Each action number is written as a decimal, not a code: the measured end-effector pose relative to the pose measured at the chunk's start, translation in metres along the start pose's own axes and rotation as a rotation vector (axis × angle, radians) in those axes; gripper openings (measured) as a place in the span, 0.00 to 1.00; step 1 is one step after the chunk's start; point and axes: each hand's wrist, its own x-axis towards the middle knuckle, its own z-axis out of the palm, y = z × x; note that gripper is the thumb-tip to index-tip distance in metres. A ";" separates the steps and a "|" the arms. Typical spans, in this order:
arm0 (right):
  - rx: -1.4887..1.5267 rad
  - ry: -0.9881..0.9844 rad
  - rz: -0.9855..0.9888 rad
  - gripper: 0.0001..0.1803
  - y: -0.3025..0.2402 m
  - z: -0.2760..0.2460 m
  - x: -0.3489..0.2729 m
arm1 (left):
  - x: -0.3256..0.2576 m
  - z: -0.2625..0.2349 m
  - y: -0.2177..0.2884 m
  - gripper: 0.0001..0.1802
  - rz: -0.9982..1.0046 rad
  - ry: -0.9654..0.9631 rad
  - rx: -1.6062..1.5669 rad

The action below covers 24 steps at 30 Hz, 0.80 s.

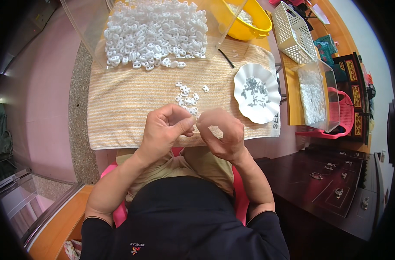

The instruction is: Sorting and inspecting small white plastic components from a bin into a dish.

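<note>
My left hand [166,128] is closed in a pinch over the near part of the striped towel [128,108]. Its fingertips almost meet those of my right hand [223,132], whose thumb and index finger curl together, slightly smeared by motion. Whatever lies between the fingertips is too small or hidden to name. Just beyond them is a loose cluster of small white plastic pieces [185,91], each with two round holes. One such piece [205,88] lies apart to the right. A white scalloped plate [267,113] right of my right hand holds many tiny dark grey parts [254,92].
At the far side, a clear bin [82,32] holds a large heap of white pieces [156,34]. A yellow basin [261,33], a black stick [226,58], a white perforated basket [288,30] and a clear box [332,82] stand to the right. A dark cabinet [319,186] is beside me.
</note>
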 end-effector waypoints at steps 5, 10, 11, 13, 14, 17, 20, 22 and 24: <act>-0.201 -0.024 -0.217 0.12 -0.001 0.002 -0.002 | -0.001 0.002 0.007 0.05 -0.188 0.051 -0.145; -0.110 0.026 -0.127 0.11 -0.003 0.003 -0.002 | -0.001 0.002 0.008 0.06 -0.208 0.045 -0.192; -0.109 0.024 -0.128 0.11 -0.004 0.004 -0.002 | -0.001 0.003 0.008 0.06 -0.195 0.050 -0.178; 0.086 0.044 0.215 0.09 -0.009 0.006 -0.006 | -0.001 0.001 0.006 0.06 -0.128 0.041 -0.110; 0.184 -0.001 0.313 0.07 -0.010 0.005 -0.006 | -0.001 0.001 0.004 0.06 -0.062 0.030 -0.042; 0.351 -0.010 0.439 0.04 -0.012 0.008 -0.006 | -0.001 0.001 0.003 0.06 -0.030 0.031 -0.030; 0.518 -0.011 0.504 0.06 -0.010 0.013 -0.008 | -0.001 0.000 -0.001 0.06 0.006 -0.016 -0.037; 0.502 -0.028 0.499 0.06 -0.010 0.014 -0.008 | -0.001 0.000 -0.002 0.06 0.008 -0.010 -0.026; 0.487 -0.044 0.494 0.06 -0.009 0.014 -0.008 | -0.002 0.000 -0.002 0.06 0.009 -0.004 -0.014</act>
